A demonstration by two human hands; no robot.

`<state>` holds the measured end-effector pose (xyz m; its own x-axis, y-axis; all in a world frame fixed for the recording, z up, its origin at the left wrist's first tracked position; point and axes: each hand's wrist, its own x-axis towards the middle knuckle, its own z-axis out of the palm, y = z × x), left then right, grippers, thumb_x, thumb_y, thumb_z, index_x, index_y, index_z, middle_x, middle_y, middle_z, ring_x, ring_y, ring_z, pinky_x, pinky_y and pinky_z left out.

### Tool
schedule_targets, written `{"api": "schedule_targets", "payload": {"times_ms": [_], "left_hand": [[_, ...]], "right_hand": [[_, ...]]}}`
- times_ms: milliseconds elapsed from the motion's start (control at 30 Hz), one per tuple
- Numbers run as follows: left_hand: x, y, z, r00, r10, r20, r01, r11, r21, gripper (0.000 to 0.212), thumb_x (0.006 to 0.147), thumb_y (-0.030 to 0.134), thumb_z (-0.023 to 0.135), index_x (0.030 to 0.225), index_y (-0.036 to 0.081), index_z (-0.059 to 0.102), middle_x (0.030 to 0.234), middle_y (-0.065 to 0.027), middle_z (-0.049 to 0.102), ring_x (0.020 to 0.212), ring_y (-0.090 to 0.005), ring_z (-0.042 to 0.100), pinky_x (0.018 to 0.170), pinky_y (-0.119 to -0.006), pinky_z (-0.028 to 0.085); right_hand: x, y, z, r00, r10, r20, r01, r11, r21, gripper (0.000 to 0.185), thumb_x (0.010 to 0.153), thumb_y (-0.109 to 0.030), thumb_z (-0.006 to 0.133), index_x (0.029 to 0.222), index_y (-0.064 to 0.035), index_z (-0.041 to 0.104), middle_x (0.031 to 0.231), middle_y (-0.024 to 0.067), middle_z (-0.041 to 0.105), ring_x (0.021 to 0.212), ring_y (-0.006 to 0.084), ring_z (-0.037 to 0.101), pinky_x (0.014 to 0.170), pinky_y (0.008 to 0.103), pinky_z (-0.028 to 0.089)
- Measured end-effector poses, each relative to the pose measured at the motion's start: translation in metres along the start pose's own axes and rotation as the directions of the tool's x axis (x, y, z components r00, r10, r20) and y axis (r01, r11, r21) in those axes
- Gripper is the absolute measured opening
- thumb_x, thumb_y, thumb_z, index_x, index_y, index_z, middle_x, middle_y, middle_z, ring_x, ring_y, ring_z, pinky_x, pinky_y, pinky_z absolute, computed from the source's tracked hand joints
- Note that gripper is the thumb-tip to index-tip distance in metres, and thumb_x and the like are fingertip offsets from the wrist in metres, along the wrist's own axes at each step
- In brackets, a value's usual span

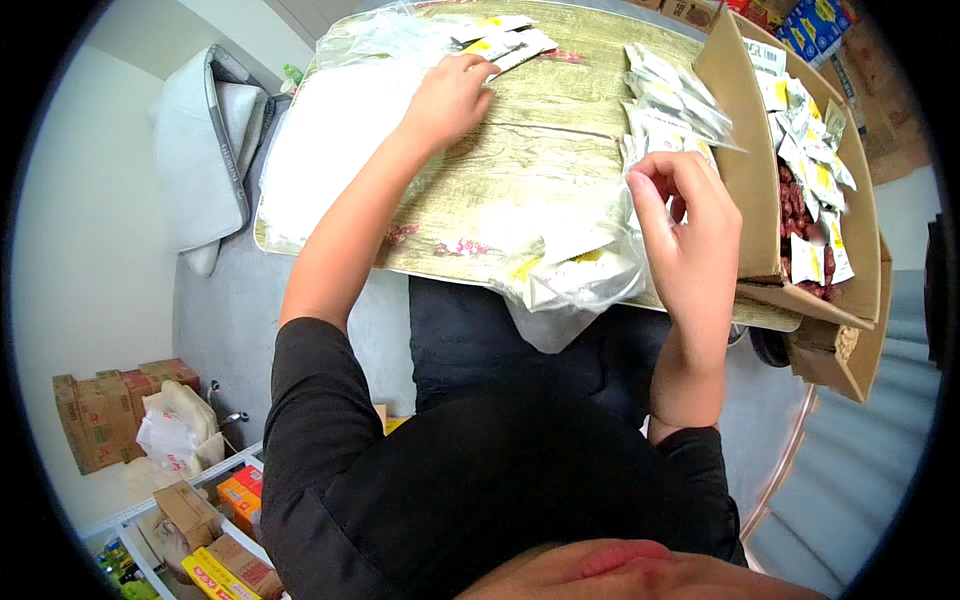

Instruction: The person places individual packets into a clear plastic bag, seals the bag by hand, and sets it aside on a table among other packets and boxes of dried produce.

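Observation:
My left hand point(452, 97) is over the far part of the wood-patterned table, its fingers at the near ends of several white and yellow sachets point(517, 46); whether it grips one I cannot tell. My right hand point(686, 217) pinches the edge of a clear plastic bag point(551, 330) between thumb and fingers. White and yellow sachets point(570, 274) lie in this bag, which hangs partly over the table's near edge. Beyond the right hand, filled clear bags point(667, 90) lie beside the cardboard box. A stack of clear bags point(337, 150) lies under the left forearm, washed out by glare.
An open cardboard box point(739, 165) at the right holds red dates point(795, 202) and white sachets point(817, 161). A second cardboard piece point(862, 360) is below it. A folded grey mat point(199, 150) stands left of the table point(555, 157). Cartons point(101, 420) and a shelf with boxes are at lower left.

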<state>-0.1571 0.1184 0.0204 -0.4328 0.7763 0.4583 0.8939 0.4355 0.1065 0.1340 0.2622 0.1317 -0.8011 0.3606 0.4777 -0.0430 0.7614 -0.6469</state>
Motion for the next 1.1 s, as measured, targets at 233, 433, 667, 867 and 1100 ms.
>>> {"api": "schedule_targets", "payload": {"times_ms": [233, 433, 667, 867, 1100], "left_hand": [[-0.089, 0.142, -0.119, 0.952, 0.236, -0.196, -0.302, 0.616, -0.728, 0.088, 0.071, 0.06, 0.085, 0.143, 0.017, 0.057, 0.134, -0.0179, 0.06, 0.124, -0.034, 0.059, 0.1, -0.047, 0.049], [-0.08, 0.146, -0.143, 0.967, 0.225, -0.12, -0.254, 0.8, -0.544, 0.046, 0.069, 0.02, 0.089, 0.113, 0.016, 0.075, 0.109, -0.0089, 0.065, 0.104, -0.0308, 0.063, 0.089, -0.044, 0.051], [-0.064, 0.144, -0.156, 0.964, 0.265, -0.032, -0.257, 0.889, -0.379, 0.023, 0.072, 0.002, 0.081, 0.088, 0.002, 0.065, 0.093, -0.0109, 0.066, 0.091, -0.0315, 0.065, 0.077, -0.041, 0.052], [-0.067, 0.131, -0.143, 0.996, 0.07, -0.063, -0.093, 0.825, -0.558, 0.017, 0.076, -0.009, 0.077, 0.088, -0.001, 0.067, 0.094, -0.0136, 0.07, 0.088, -0.0275, 0.067, 0.079, -0.035, 0.053], [-0.071, 0.123, -0.136, 0.989, -0.12, -0.086, 0.022, 0.695, -0.718, 0.013, 0.085, -0.015, 0.07, 0.095, -0.007, 0.067, 0.097, -0.012, 0.072, 0.09, -0.0176, 0.066, 0.084, -0.029, 0.053]], "right_hand": [[-0.004, -0.012, -0.015, 0.987, 0.121, -0.107, -0.113, 0.991, 0.078, 0.007, 0.087, 0.002, 0.072, 0.092, 0.0013, 0.067, 0.08, 0.0093, 0.062, 0.067, 0.0177, 0.06, 0.063, 0.0291, 0.048], [0.005, -0.011, -0.013, 0.996, 0.056, -0.067, -0.052, 0.997, 0.057, 0.007, 0.088, -0.001, 0.071, 0.094, -0.0002, 0.067, 0.083, 0.0109, 0.063, 0.07, 0.0223, 0.063, 0.065, 0.0323, 0.05], [-0.002, 0.0, -0.022, 0.999, 0.024, -0.039, -0.016, 0.983, 0.185, 0.023, 0.088, -0.013, 0.076, 0.11, -0.0075, 0.072, 0.103, 0.0087, 0.063, 0.079, 0.0202, 0.063, 0.072, 0.032, 0.053], [-0.005, 0.049, -0.05, 0.923, -0.351, 0.157, 0.329, 0.932, 0.15, 0.027, 0.079, -0.007, 0.082, 0.105, -0.0064, 0.077, 0.105, 0.0075, 0.07, 0.096, 0.0223, 0.069, 0.079, 0.0335, 0.056], [0.004, 0.05, -0.044, 0.933, -0.356, 0.05, 0.342, 0.922, 0.184, 0.019, 0.078, 0.008, 0.078, 0.094, -0.0027, 0.077, 0.092, 0.0071, 0.073, 0.086, 0.022, 0.072, 0.074, 0.032, 0.057]]}}
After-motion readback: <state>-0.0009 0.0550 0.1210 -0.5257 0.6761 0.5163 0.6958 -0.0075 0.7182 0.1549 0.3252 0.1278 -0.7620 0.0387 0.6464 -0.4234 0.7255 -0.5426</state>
